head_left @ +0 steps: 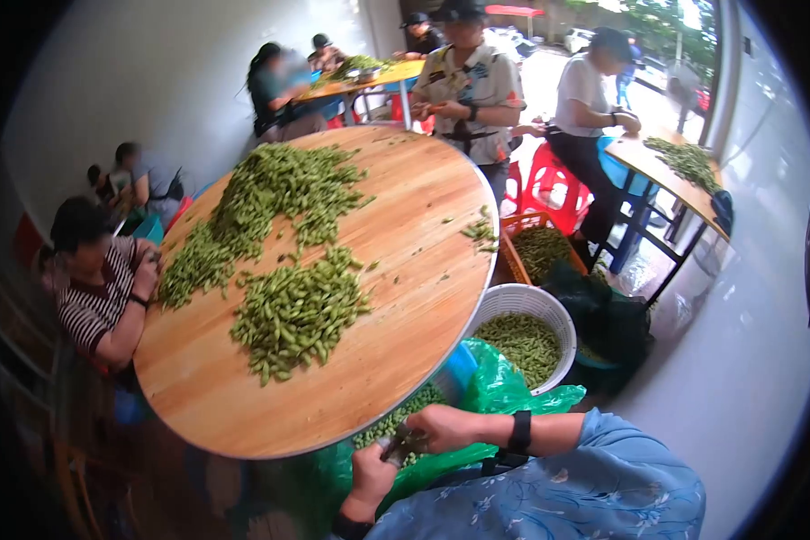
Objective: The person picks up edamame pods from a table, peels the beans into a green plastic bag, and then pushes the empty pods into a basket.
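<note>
Green pods lie in a large pile and a smaller heap on a round wooden table. Below the table's near edge, my left hand and my right hand are close together, fingers closed. What is between them is too small and blurred to name. Right under them, shelled green beans show beside a green plastic bag. Both wrists wear dark bands.
A white basket of pods and an orange crate stand right of the table. A person in stripes sits at the left; another stands beyond. More people sit at a yellow table and a side table.
</note>
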`<control>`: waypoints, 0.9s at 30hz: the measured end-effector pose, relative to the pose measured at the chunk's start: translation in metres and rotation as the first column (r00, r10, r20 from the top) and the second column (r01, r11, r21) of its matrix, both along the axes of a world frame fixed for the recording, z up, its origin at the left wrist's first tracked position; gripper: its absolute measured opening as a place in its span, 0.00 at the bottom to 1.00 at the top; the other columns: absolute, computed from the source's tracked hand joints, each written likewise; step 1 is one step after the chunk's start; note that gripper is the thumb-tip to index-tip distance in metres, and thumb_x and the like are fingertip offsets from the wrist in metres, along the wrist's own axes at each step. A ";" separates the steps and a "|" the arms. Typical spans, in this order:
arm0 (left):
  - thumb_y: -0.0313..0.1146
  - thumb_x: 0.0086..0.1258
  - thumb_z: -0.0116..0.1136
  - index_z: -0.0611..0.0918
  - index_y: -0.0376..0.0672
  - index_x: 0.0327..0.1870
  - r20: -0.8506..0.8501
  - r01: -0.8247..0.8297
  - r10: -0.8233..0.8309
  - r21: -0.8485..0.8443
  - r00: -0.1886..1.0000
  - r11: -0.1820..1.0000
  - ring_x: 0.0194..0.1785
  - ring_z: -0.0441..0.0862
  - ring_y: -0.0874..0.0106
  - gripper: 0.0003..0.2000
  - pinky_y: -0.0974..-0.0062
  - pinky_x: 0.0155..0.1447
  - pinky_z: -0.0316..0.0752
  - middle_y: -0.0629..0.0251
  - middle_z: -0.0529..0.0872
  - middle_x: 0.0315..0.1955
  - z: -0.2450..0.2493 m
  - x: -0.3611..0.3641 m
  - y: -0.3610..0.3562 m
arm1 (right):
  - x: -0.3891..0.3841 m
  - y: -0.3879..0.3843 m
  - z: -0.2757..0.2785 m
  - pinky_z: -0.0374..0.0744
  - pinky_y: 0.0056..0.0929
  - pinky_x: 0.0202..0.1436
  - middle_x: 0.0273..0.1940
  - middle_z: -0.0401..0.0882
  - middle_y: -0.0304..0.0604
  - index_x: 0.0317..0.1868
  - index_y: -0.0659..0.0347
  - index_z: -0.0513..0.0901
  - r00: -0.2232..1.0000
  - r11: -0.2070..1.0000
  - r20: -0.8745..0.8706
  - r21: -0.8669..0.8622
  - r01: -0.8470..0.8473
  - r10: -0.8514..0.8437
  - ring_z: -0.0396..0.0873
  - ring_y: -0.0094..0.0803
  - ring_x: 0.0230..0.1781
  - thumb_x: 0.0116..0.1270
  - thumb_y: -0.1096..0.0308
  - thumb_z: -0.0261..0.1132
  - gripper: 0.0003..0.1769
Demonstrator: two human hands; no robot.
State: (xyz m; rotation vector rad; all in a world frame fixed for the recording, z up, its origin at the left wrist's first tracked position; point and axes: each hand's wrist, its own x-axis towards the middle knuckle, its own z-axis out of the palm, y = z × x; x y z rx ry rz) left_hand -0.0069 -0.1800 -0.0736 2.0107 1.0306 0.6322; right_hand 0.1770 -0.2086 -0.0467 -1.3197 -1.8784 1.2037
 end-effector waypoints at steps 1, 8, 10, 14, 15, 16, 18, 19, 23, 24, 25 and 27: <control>0.29 0.53 0.60 0.80 0.37 0.28 0.042 0.003 -0.002 -0.025 0.999 1.000 0.20 0.77 0.67 0.06 0.73 0.26 0.70 0.52 0.78 0.17 0.001 0.001 0.000 | -0.002 -0.001 0.006 0.71 0.39 0.30 0.23 0.74 0.54 0.33 0.65 0.76 0.999 1.000 0.040 0.014 -0.002 0.002 0.75 0.49 0.27 0.49 0.69 0.61 0.11; 0.32 0.51 0.64 0.78 0.36 0.25 0.140 -0.001 0.019 -0.125 0.990 0.992 0.20 0.68 0.85 0.09 0.79 0.25 0.68 0.68 0.76 0.13 -0.009 0.003 0.002 | -0.005 -0.003 0.002 0.71 0.40 0.29 0.25 0.75 0.54 0.34 0.65 0.72 0.983 0.989 0.182 0.141 -0.055 0.028 0.75 0.51 0.27 0.54 0.67 0.59 0.11; 0.31 0.50 0.64 0.79 0.36 0.25 0.112 0.020 -0.002 -0.155 0.994 0.988 0.20 0.72 0.81 0.08 0.76 0.26 0.69 0.64 0.77 0.13 -0.007 0.004 0.003 | -0.006 -0.001 0.000 0.71 0.40 0.29 0.25 0.75 0.54 0.34 0.65 0.72 0.987 0.989 0.159 0.137 -0.059 0.036 0.74 0.52 0.27 0.55 0.66 0.59 0.11; 0.29 0.59 0.57 0.79 0.34 0.36 0.316 0.095 -0.059 -0.098 0.947 0.991 0.27 0.76 0.75 0.08 0.74 0.33 0.72 0.62 0.81 0.23 -0.006 0.006 0.004 | -0.005 0.007 -0.009 0.71 0.38 0.29 0.25 0.75 0.53 0.35 0.65 0.72 0.981 0.993 0.186 0.097 -0.065 0.046 0.75 0.48 0.25 0.55 0.67 0.59 0.11; 0.30 0.55 0.60 0.79 0.35 0.33 0.195 0.071 -0.060 -0.049 0.979 0.996 0.25 0.77 0.75 0.09 0.73 0.32 0.72 0.60 0.81 0.20 -0.014 0.003 0.009 | -0.002 0.008 -0.013 0.71 0.37 0.28 0.25 0.75 0.52 0.36 0.65 0.72 0.994 0.997 0.101 0.057 -0.049 0.043 0.75 0.44 0.25 0.55 0.67 0.59 0.12; 0.31 0.50 0.63 0.79 0.35 0.29 0.060 0.039 -0.039 -0.008 0.997 0.999 0.23 0.77 0.75 0.10 0.72 0.30 0.72 0.58 0.80 0.18 -0.025 -0.004 0.009 | -0.004 0.007 -0.019 0.71 0.36 0.28 0.25 0.75 0.51 0.37 0.65 0.73 0.999 0.999 0.004 0.005 -0.051 0.051 0.75 0.41 0.24 0.55 0.67 0.60 0.12; 0.31 0.50 0.62 0.79 0.35 0.31 0.035 0.030 -0.027 -0.103 0.999 0.994 0.25 0.78 0.73 0.10 0.70 0.32 0.72 0.56 0.80 0.20 -0.031 -0.004 0.009 | -0.004 0.009 -0.019 0.73 0.30 0.31 0.26 0.76 0.48 0.40 0.64 0.74 0.998 0.997 -0.016 -0.055 -0.057 0.056 0.76 0.32 0.28 0.54 0.69 0.60 0.13; 0.31 0.50 0.61 0.79 0.35 0.31 0.101 0.046 -0.031 -0.145 0.994 0.988 0.25 0.78 0.72 0.10 0.70 0.32 0.72 0.55 0.80 0.20 -0.025 -0.004 0.007 | -0.002 0.008 -0.020 0.74 0.29 0.33 0.27 0.77 0.47 0.40 0.65 0.74 0.995 0.995 -0.086 -0.088 -0.048 0.041 0.76 0.29 0.29 0.54 0.70 0.61 0.13; 0.24 0.52 0.55 0.79 0.35 0.32 0.157 0.092 -0.057 -0.229 0.986 0.969 0.25 0.77 0.76 0.06 0.75 0.31 0.72 0.57 0.81 0.21 -0.024 -0.007 0.010 | 0.010 0.009 -0.030 0.74 0.25 0.37 0.31 0.77 0.42 0.48 0.67 0.72 0.984 0.965 -0.170 -0.262 0.013 -0.060 0.74 0.25 0.33 0.52 0.78 0.59 0.20; 0.23 0.53 0.54 0.78 0.35 0.33 0.124 0.121 -0.092 -0.250 0.988 0.961 0.24 0.77 0.77 0.07 0.76 0.30 0.72 0.58 0.81 0.21 -0.029 -0.009 0.012 | 0.017 0.009 -0.029 0.74 0.25 0.37 0.31 0.77 0.41 0.46 0.67 0.73 0.972 0.951 -0.197 -0.302 0.061 -0.125 0.73 0.24 0.32 0.51 0.79 0.59 0.19; 0.23 0.53 0.53 0.78 0.36 0.34 0.117 0.084 -0.048 -0.330 0.992 0.940 0.26 0.78 0.73 0.07 0.75 0.32 0.72 0.57 0.81 0.23 -0.028 -0.009 0.010 | 0.031 0.010 -0.024 0.74 0.25 0.37 0.30 0.77 0.40 0.42 0.67 0.74 0.987 0.970 -0.113 -0.226 0.085 -0.113 0.73 0.23 0.32 0.51 0.78 0.60 0.15; 0.24 0.53 0.53 0.78 0.36 0.35 0.044 0.110 -0.102 -0.233 0.994 0.966 0.30 0.79 0.68 0.08 0.74 0.35 0.72 0.56 0.81 0.27 -0.036 -0.014 0.014 | 0.085 0.011 -0.064 0.75 0.26 0.34 0.27 0.78 0.42 0.38 0.65 0.77 0.958 0.953 -0.179 -0.247 0.175 -0.222 0.75 0.24 0.30 0.49 0.75 0.62 0.12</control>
